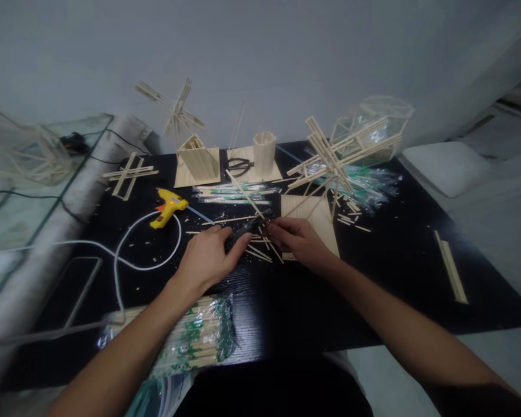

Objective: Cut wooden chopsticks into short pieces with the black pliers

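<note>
My left hand [211,255] is closed around the handles of dark pliers [263,219], whose jaws point right at the middle of the black table. Between the fingers of my right hand [299,240] is a thin wooden stick [246,193], slanting up and left across the pliers' jaws. Loose sticks [260,252] lie under and between both hands. Just behind the right hand stands a windmill-like stick frame [327,159] on a flat wooden base [323,223]. The exact grip of the right fingertips is partly hidden.
A yellow glue gun [169,207] with a white cord [116,272] lies left. Wrapped chopsticks [195,336] sit at the front, more packs [234,193] behind. At the back stand a stick cylinder [264,153], black scissors-like handles [238,167] and another windmill model [198,159].
</note>
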The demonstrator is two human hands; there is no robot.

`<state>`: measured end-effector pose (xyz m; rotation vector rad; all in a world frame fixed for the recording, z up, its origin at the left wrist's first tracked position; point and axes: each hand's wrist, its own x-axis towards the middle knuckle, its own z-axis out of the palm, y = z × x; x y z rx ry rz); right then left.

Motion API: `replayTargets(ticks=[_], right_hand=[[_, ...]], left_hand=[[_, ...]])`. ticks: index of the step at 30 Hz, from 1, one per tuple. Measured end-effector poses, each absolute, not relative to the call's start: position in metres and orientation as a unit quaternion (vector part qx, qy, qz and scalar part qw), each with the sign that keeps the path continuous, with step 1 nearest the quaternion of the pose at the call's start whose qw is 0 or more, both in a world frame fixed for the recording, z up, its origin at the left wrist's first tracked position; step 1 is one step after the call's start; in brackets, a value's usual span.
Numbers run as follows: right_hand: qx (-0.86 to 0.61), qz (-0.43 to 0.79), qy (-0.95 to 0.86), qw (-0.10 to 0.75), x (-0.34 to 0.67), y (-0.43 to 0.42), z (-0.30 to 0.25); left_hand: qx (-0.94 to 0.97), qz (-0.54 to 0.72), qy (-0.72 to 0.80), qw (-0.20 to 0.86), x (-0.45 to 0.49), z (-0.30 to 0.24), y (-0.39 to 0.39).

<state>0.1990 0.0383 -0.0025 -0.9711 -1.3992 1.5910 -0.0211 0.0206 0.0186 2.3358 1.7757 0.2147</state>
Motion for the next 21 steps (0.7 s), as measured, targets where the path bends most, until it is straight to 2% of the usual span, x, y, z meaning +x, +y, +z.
replayTargets(ticks=[11,21], right_hand=[[-0.400,0.548,-0.624,0.387,0.199,0.039,-0.001],[-0.459,0.473,-0.605,0.447,0.197,0.038,-0.018]], left_hand=[[0.790,0.075,0.604,0.074,-0.022,0.017,0.020],[0.782,0.071,0.616,0.055,-0.020,0.016,0.018]])
